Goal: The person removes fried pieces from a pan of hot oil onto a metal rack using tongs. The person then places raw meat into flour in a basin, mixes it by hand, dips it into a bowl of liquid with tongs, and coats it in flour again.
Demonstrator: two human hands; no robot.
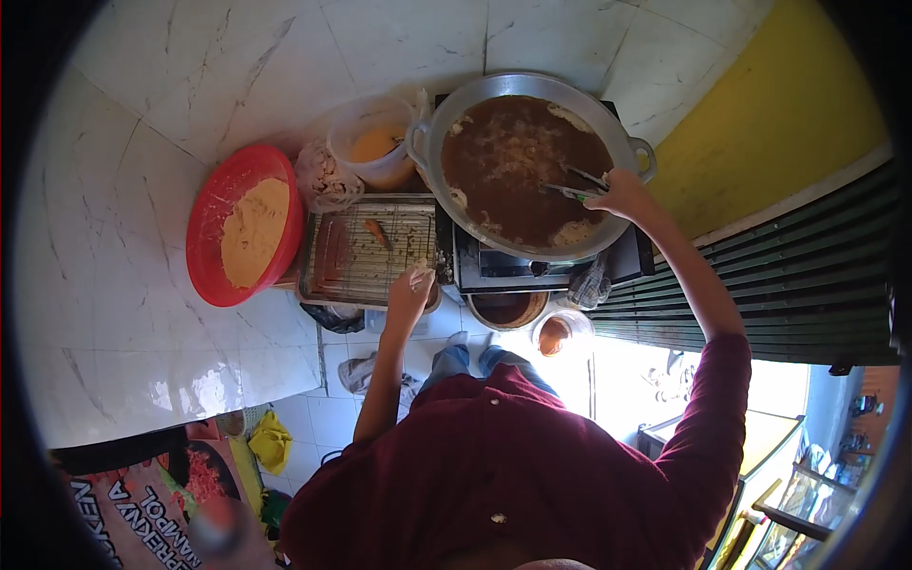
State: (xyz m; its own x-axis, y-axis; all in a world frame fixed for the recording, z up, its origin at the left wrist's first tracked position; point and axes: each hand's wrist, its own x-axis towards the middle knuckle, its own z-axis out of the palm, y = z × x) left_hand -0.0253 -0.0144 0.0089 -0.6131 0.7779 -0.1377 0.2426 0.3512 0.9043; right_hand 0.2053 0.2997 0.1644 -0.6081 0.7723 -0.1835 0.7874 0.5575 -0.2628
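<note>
My right hand (624, 197) is closed around metal tongs (575, 186), whose tips reach over the dark, bubbling oil (518, 157) in a large two-handled wok (432, 157). Pale, battered-looking pieces (575, 232) float along the oil's edge. My left hand (410, 293) is over the near right corner of a tray with a wire rack (347, 228). Its fingers are curled together and whitish at the tips; what they hold, if anything, I cannot make out. One small brown fried piece (377, 232) lies on the rack.
Left of the tray stands a red basin (199, 237) of pale flour. Behind the tray are a clear bag of pale pieces (326, 178) and a tub with yellowish liquid (377, 142). The wok sits on a stove (503, 275). Below are pots (508, 309) and a cloth (591, 285).
</note>
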